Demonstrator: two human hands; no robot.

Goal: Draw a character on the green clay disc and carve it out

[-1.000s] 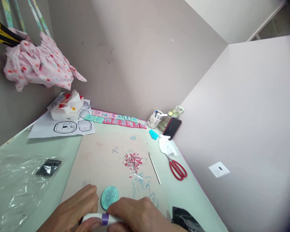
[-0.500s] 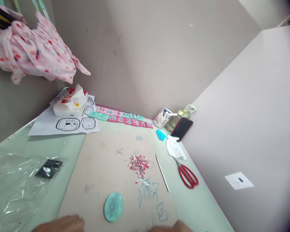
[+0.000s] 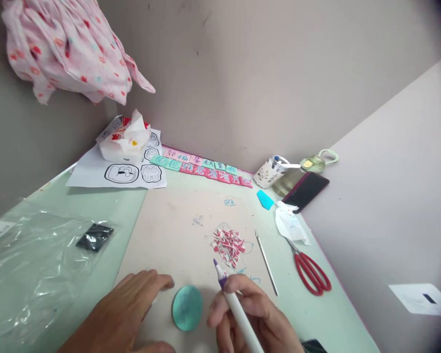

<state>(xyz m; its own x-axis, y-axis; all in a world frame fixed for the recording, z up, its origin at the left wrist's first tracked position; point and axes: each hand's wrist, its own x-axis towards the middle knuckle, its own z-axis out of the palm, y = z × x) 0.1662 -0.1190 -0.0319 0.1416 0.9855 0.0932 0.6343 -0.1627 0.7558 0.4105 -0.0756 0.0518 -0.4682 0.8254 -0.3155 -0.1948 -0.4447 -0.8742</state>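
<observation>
A white marker [image 3: 238, 314] with a purple tip is gripped in my right hand [image 3: 260, 314], its tip pointing up and away from me. My left hand [image 3: 128, 309] rests over the board with thumb and fingers apart, holding nothing. Between the two hands lies a round green disc [image 3: 187, 308] with a darker smudged top; neither hand visibly grips it. Beyond the marker tip, a heap of red and white shavings [image 3: 230, 246] sits on the beige board [image 3: 169, 235], which carries blue written characters. A thin silver craft knife [image 3: 266, 264] lies right of the heap.
Red-handled scissors [image 3: 312, 274], a crumpled tissue [image 3: 290, 223], a blue piece [image 3: 265, 200], a phone [image 3: 306, 190] and a pen cup [image 3: 270, 171] line the right side. Small character tiles [image 3: 209, 170] stretch across the back. Clear plastic [image 3: 40, 274] and a tissue pack [image 3: 127, 139] are at left.
Both hands have come farther into view from the bottom edge. The white marker now shows in my right hand. The view has shifted, so the table things appear farther right.
</observation>
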